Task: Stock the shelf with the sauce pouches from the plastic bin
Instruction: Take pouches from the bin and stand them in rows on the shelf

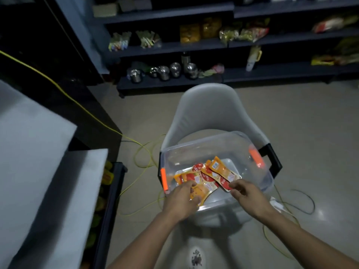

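Observation:
A clear plastic bin (258, 177) with orange latches sits on a grey chair. Several orange and red sauce pouches (209, 175) lie in its bottom. My left hand (180, 200) reaches over the bin's near rim and grips a yellow-orange pouch (202, 193). My right hand (246, 193) pinches the near end of a red pouch (225, 184). A dark shelf unit (110, 200) at the lower left holds several orange and yellow packs; most of it is hidden under a pale top.
The grey chair (209, 109) stands on a beige floor. Yellow cable (139, 152) loops on the floor left of the chair, and a dark cable (308, 202) lies to the right. Dark shelves (174, 82) at the back carry steel pots and packets.

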The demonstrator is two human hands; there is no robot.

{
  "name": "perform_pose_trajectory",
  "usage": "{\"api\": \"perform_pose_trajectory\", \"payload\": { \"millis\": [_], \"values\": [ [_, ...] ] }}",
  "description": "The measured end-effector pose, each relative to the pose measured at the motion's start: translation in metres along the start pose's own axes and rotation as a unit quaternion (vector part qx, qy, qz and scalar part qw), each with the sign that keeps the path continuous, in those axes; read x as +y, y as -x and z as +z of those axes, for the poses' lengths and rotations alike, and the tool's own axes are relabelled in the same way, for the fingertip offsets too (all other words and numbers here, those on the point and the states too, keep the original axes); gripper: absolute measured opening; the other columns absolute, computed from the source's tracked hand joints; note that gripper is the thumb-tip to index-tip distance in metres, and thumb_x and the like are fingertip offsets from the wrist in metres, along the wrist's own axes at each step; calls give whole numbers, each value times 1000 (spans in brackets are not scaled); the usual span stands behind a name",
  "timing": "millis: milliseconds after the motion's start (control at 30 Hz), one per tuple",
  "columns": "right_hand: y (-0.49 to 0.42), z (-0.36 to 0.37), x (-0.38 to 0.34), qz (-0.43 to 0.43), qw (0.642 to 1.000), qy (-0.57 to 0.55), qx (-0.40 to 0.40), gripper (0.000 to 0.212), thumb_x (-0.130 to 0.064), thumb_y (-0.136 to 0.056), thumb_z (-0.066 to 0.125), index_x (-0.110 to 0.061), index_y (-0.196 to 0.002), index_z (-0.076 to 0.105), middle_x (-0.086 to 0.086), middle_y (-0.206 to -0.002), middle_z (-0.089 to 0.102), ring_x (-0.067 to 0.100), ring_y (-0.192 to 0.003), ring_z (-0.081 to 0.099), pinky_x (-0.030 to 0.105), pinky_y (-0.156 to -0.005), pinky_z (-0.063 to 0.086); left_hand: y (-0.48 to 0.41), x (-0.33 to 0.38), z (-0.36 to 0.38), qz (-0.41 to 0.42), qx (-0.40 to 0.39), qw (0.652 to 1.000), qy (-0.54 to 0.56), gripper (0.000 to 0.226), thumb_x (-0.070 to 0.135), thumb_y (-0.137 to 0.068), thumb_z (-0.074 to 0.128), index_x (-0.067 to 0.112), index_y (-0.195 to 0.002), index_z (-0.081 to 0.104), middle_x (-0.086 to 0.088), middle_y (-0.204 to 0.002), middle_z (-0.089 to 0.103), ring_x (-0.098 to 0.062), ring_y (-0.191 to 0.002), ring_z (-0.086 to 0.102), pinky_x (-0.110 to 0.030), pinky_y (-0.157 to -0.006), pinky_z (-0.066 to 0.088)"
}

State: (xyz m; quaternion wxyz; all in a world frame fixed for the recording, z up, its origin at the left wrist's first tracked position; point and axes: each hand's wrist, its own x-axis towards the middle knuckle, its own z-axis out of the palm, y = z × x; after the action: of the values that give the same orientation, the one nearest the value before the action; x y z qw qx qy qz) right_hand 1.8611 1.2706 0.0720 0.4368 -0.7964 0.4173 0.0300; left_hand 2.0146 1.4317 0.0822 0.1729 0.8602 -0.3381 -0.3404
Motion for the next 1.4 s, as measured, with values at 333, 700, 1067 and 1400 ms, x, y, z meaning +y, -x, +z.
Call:
{"api": "perform_pose_trajectory", "payload": {
  "millis": [333,700,1067,1400],
  "values": [
    [-139,46,40,95,990,70,-82,32,-20,-88,64,-14,-117,54,6,-103,64,21,-90,60,30,-82,48,-176,-56,49,-55,-43,997,16,46,44,-84,64,24,-125,55,1,-125,60,-21,-117,58,-40,-101,46],
    [-241,97,70,140,977,156,-43,101,-33,-69,80,-21,-147,16,9,-145,38,31,-132,35,48,-105,39,-247,-88,115,66,27,965,-251,70,54,-76,70,10,-129,58,-12,-122,62,-30,-110,62,-41,-91,51],
    [-239,103,93,114,977,177,24,67,-50,-69,74,-20,-122,47,4,-120,58,26,-111,54,39,-92,47,-264,-81,114,-82,-193,971,-113,76,55,-69,76,17,-130,55,-5,-123,65,-27,-110,63,-41,-96,51],
    [-180,37,32,129,928,-260,234,8,-6,-82,62,-6,-90,62,7,-74,61,18,-65,57,24,-57,41,-204,-52,62,-196,-137,941,238,44,15,-70,79,12,-112,66,-5,-101,71,-22,-92,67,-30,-77,55]
  ]
}}
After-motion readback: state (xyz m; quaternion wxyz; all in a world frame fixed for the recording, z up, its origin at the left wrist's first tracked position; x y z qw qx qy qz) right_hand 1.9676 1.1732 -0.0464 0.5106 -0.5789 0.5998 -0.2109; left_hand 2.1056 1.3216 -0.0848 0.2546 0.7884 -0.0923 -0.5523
